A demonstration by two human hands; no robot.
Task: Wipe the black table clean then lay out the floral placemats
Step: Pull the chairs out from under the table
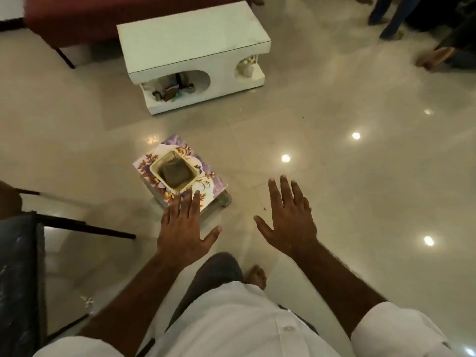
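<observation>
A stack of floral placemats lies on a low stool on the floor ahead of me. On top of them stands a cream square basket with a grey cloth inside. My left hand is spread flat, fingers straight, its fingertips over the near edge of the placemats. My right hand is spread open in the air to the right, holding nothing. The corner of the black table shows at the left edge of the view.
A white low table with ornaments in its cutouts stands further ahead on the glossy tiled floor. A dark red sofa is behind it. Legs and feet of other people are at the top right. My own bare foot is below my hands.
</observation>
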